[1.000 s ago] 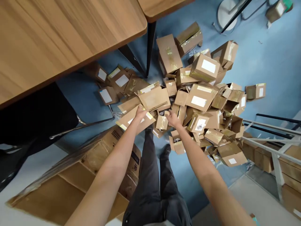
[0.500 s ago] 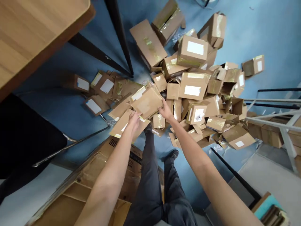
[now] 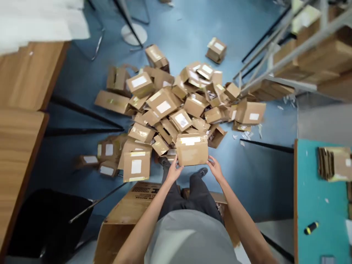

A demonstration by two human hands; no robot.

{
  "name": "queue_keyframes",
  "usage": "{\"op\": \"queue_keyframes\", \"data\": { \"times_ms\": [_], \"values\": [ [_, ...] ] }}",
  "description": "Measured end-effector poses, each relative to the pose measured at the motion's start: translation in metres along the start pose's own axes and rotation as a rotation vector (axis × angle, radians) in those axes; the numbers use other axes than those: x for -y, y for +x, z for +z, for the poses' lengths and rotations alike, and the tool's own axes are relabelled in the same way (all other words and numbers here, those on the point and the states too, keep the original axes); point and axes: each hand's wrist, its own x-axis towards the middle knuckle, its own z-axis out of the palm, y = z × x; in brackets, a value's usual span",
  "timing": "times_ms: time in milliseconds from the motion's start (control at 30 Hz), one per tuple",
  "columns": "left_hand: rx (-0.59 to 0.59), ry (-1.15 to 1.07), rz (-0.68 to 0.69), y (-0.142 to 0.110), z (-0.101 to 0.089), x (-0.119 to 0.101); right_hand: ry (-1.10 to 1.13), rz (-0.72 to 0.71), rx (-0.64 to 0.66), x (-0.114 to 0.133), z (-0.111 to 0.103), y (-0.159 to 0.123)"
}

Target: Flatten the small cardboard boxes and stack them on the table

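Note:
A brown cardboard box point(image 3: 192, 154), seemingly folded flat, is held up in front of my legs, with a white label strip and tape along its far edge. My left hand point(image 3: 174, 171) grips its near left corner. At the near right corner, my right hand point(image 3: 215, 168) has its fingers closed on the same box. A flattened box point(image 3: 143, 167) with a white label lies left of my left hand. Beyond the held box spreads a heap of used cardboard boxes point(image 3: 165, 106), many with white labels and yellowish tape.
Wooden tables point(image 3: 22, 146) stand on the left, above a black chair point(image 3: 52, 223). A large open carton point(image 3: 121, 220) sits by my legs. On the right are a green-topped table point(image 3: 319, 198) with stacked flat cardboard point(image 3: 334, 164) and a cutter-like tool point(image 3: 311, 228). A metal rack point(image 3: 291, 82) holds cartons.
My view has turned right and my body is more upright. The held box has lifted away from the flattened pieces on the floor, and both hands now grip its near corners.

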Motion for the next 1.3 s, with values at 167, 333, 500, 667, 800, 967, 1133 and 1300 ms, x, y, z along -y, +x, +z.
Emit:
{"op": "queue_keyframes", "data": {
  "times_ms": [167, 333, 500, 667, 800, 967, 1133, 1300],
  "values": [
    [0.251, 0.259, 0.081, -0.033, 0.156, -0.022, 0.237, 0.054, -0.350, -0.041, -0.149, -0.087],
    [0.648, 0.468, 0.199, -0.043, 0.337, -0.037, 0.468, 0.114, -0.704, -0.079, -0.276, -0.161],
    [0.988, 0.666, 0.388, -0.049, 0.508, -0.061, 0.668, 0.061, -1.034, -0.094, -0.356, -0.202],
    [1.190, 0.791, 0.412, -0.059, 0.640, -0.058, 0.908, 0.058, -1.330, -0.107, -0.405, -0.192],
    [1.262, 0.890, 0.433, -0.066, 0.725, -0.037, 1.004, 0.131, -1.492, -0.122, -0.446, -0.166],
    [1.395, 0.920, 0.478, -0.080, 0.827, -0.035, 0.993, 0.150, -1.632, -0.121, -0.521, -0.148],
    [1.583, 1.004, 0.694, -0.107, 0.908, -0.067, 0.946, 0.191, -1.688, -0.096, -0.595, -0.158],
    [1.658, 0.950, 0.658, -0.125, 0.960, -0.070, 0.747, 0.139, -1.848, -0.085, -0.640, -0.167]
  ]
}}
